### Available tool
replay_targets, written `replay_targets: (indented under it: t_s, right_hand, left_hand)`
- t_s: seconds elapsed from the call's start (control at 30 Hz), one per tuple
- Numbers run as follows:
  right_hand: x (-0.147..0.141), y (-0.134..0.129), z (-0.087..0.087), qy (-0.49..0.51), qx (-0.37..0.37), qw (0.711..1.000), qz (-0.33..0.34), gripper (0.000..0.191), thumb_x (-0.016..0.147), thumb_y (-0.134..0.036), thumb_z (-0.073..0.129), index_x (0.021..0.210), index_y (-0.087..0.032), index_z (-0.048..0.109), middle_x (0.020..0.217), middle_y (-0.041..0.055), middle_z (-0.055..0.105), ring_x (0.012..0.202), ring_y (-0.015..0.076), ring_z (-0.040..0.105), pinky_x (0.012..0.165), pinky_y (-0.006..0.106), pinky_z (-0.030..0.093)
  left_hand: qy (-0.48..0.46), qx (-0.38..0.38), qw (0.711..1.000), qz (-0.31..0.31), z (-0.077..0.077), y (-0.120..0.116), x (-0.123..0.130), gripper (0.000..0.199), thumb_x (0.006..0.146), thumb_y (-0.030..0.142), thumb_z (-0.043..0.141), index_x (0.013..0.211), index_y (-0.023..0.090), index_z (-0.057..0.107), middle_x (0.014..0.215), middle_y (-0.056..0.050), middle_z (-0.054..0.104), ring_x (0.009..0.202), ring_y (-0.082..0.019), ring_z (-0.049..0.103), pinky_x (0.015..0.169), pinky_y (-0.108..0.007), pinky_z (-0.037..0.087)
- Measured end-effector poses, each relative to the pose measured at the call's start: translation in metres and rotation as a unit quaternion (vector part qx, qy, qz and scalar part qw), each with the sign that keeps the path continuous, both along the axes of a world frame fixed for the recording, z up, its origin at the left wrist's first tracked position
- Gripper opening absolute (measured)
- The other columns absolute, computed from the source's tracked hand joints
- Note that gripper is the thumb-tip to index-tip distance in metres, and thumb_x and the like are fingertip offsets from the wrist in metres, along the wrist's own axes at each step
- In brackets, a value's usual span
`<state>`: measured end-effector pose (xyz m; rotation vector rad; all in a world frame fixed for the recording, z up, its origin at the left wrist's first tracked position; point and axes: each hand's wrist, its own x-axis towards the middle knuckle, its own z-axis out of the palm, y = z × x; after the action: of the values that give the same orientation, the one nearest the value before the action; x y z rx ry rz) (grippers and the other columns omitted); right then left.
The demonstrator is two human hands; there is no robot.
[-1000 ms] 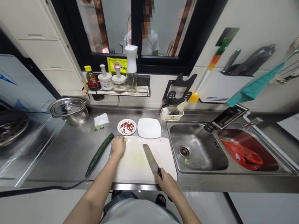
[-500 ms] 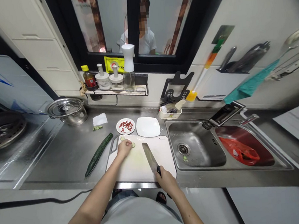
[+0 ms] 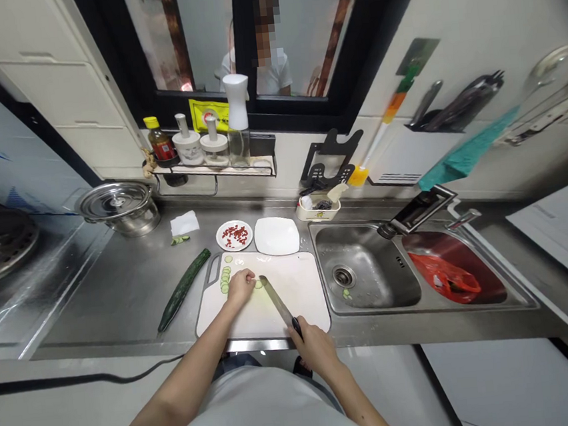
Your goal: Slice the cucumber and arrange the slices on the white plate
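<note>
My right hand [image 3: 314,347] grips the black handle of a kitchen knife [image 3: 278,300], its blade angled up and left over the white cutting board [image 3: 296,285]. The blade tip is close to a cucumber slice [image 3: 258,284]. Beside that slice, my left hand [image 3: 241,287] has its fingers drawn together; whether they pinch anything is hidden. Overlapping cucumber slices [image 3: 225,280] form a row left of this hand, and a single slice [image 3: 228,259] lies above them. A whole cucumber [image 3: 183,289] rests on the counter left of the board.
Behind the board stand a small plate of chopped red pieces [image 3: 236,247] and a white plate [image 3: 276,236]. To the right is a steel sink [image 3: 373,301]; a red bag [image 3: 443,278] lies in its second basin. A lidded pot [image 3: 121,208] stands at left.
My left hand has shifted right, uncovering the row of slices. The knife has swung left, so its tip is nearer that hand. The view has moved slightly.
</note>
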<state>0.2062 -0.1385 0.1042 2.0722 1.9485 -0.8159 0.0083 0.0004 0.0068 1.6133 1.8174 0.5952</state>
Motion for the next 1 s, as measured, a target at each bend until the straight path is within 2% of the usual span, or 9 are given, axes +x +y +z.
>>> replay_targets:
  t_s: [0.17, 0.47, 1.0]
  right_hand:
    - [0.0, -0.007, 0.001, -0.011, 0.003, 1.0, 0.018, 0.034, 0.098, -0.041, 0.031, 0.113, -0.02, 0.053, 0.089, 0.0092, 0.071, 0.091, 0.0234, 0.066, 0.069, 0.027, 0.038]
    - [-0.003, -0.007, 0.0, -0.035, 0.001, 0.999, 0.038, 0.032, 0.098, -0.037, 0.031, 0.112, -0.019, 0.053, 0.093, 0.0113, 0.071, 0.092, 0.0238, 0.067, 0.069, 0.028, 0.039]
    - [-0.005, 0.005, 0.003, -0.062, -0.034, 0.996, 0.059, 0.027, 0.096, -0.031, 0.034, 0.111, -0.019, 0.052, 0.096, 0.0124, 0.07, 0.09, 0.0258, 0.068, 0.073, 0.033, 0.044]
  left_hand:
    - [-0.012, 0.001, 1.0, 0.01, -0.005, 0.003, 0.0, 0.018, 0.074, 0.01, 0.057, 0.084, 0.017, 0.069, 0.087, -0.004, 0.071, 0.087, -0.016, 0.063, 0.08, -0.024, 0.044]
    - [0.003, -0.007, 1.0, 0.012, -0.004, 0.004, 0.0, 0.015, 0.072, 0.012, 0.059, 0.082, 0.018, 0.068, 0.085, -0.004, 0.071, 0.084, -0.016, 0.062, 0.076, -0.024, 0.043]
    - [0.004, -0.037, 0.999, 0.013, -0.003, 0.008, 0.0, 0.013, 0.072, 0.012, 0.063, 0.082, 0.018, 0.069, 0.086, -0.003, 0.071, 0.085, -0.016, 0.063, 0.076, -0.023, 0.043]
